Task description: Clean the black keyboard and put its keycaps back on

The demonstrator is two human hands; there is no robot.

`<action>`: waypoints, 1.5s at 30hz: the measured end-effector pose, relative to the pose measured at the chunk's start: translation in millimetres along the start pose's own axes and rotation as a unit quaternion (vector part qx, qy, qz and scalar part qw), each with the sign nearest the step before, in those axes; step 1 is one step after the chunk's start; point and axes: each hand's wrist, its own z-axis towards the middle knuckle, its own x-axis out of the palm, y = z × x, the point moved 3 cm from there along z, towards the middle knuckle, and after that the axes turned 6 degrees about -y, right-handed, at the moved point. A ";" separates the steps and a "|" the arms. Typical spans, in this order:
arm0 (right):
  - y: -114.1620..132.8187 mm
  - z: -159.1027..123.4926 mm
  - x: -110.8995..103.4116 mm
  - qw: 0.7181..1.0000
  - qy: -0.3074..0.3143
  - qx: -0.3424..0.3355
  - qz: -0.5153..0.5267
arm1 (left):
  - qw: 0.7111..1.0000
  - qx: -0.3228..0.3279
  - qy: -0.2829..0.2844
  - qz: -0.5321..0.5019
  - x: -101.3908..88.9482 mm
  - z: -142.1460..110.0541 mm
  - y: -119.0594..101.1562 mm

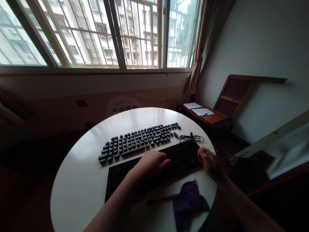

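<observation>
A black keyboard base (178, 158), its keycaps off over most of what shows, lies across the near part of the table. My left hand (153, 162) is closed over the middle of it, fingers curled under, so whatever they hold is hidden. At the base's right end, my right hand (209, 159) is closed on a small tool with thin wire prongs (214, 149), which looks like a wire keycap puller. Loose black keycaps (137, 138) are laid out in keyboard order beyond the base. The coiled cable (191, 138) rests by its far right corner.
A purple cloth (189, 203) and a dark brush-like thing (151, 201) lie near me on the round white table (72, 180). Right of the table stands a wooden chair (219, 117) with papers (202, 111) and a pen. A barred window is ahead.
</observation>
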 end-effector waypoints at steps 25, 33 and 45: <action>116.7 29.4 58.7 0.953 0.164 -0.244 0.073 | 0.978 -0.033 -0.186 -0.089 -18.8 -11.6 -5.0; 137.3 51.6 94.1 0.923 0.206 -0.314 0.084 | 0.908 -0.081 -0.321 -0.258 -26.7 -12.5 12.4; 118.3 41.8 95.6 0.901 0.012 -0.433 0.038 | 0.880 -0.177 -0.308 -0.316 -19.2 -5.7 15.7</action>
